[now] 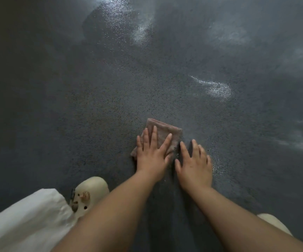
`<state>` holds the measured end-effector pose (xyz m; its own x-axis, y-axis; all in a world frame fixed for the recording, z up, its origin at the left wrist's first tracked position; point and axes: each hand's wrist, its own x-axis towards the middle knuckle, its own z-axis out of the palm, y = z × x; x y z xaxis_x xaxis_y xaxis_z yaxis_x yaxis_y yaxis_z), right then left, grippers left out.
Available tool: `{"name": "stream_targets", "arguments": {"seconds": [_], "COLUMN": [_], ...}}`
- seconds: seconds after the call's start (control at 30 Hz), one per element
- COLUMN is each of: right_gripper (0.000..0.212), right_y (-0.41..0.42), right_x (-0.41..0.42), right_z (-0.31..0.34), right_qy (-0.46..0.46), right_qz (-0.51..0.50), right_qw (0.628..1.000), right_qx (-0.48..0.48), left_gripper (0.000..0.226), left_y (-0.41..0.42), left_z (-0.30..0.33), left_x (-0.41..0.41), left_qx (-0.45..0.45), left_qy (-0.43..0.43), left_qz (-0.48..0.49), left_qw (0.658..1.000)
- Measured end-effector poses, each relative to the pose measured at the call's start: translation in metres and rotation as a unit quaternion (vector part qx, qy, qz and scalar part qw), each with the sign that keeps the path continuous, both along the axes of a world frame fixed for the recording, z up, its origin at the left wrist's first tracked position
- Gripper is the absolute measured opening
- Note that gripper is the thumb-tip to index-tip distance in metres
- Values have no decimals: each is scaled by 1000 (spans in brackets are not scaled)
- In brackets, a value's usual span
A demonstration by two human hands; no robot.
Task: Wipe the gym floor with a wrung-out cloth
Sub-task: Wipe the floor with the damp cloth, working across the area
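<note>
While left hand point(151, 157) lies flat, fingers straight and spread, palm presses folded brownish cloth point(162, 132) onto dark speckled gym floor point(92, 106). Cloth centre of visible floor, far half clear of fingers. Right hand point(195, 164) just beside cloth, not on it: fingers straight, spread, resting on bare floor, holding nothing. Wet shiny patches point(214, 88) on floor beyond hands. Cream shoe point(90, 190) and white garment point(29, 220) at near left; second shoe point(274, 224) near right. No writing legible.

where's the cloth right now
In the head view the cloth lies flat on the dark floor just below centre, under the left hand, with the right hand beside it on the bare floor.
</note>
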<state>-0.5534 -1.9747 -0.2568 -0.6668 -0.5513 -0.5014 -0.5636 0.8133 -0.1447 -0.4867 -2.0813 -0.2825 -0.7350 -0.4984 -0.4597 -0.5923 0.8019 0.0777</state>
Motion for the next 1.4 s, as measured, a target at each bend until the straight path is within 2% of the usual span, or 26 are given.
{"name": "stream_targets", "arguments": {"seconds": [0.07, 0.13, 0.23, 0.33, 0.47, 0.57, 0.6, 0.63, 0.73, 0.8, 1.03, 1.13, 1.23, 1.3, 1.4], "right_gripper": [68, 78, 90, 91, 91, 92, 91, 91, 91, 91, 91, 91, 89, 89, 90], "right_y": [1, 0, -3, -8, -11, -12, -13, -13, -15, -16, -19, -20, -20, -19, -19], "right_x": [2, -1, -16, -33, -39, -38, -37, -37, -38, -38, -40, -39, -40, -40, -40], "right_z": [0, -1, -3, -4, -8, -10, -10, -9, -8, -8, -9, -9, -9, -9, -8], "right_qy": [9, 14, 6, -10, -33, -28, -29, -31, -42, -52, -80, -82, -77, -76, -78], "right_qz": [4, -13, -36, -59, -66, -62, -61, -60, -57, -55, -57, -58, -55, -53, -55], "right_qw": [1000, 999, 998, 996, 994, 993, 993, 993, 992, 990, 987, 986, 986, 986, 986], "right_qx": [24, 38, 50, 59, 83, 92, 95, 98, 108, 115, 131, 132, 136, 138, 137], "left_gripper": [63, 63, 63, 64, 65, 68, 68, 67, 59, 55, 54, 57, 62, 59, 62], "left_y": [-18, -46, -94, -137, -180, -192, -191, -189, -188, -191, -143, -83, -20, -7, -31], "left_z": [-1, -1, 2, 1, -2, -2, -2, -2, -5, -6, -2, 0, -6, -2, -7], "left_x": [2, 3, 5, 22, 66, 94, 99, 102, 108, 112, 71, 30, 4, -2, 5], "left_qx": [-21, -39, -48, -44, -36, -34, -45, -65, -127, -137, -97, -24, 0, -12, -23], "left_qy": [-18, -34, -40, -35, -24, 5, 11, 8, 9, 35, 90, 122, 98, 70, 21], "left_qz": [-52, -62, 46, 191, 397, 549, 580, 585, 504, 446, 281, 120, -43, -68, -119], "left_qw": [998, 997, 997, 980, 917, 835, 813, 808, 854, 884, 950, 985, 994, 995, 992]}}
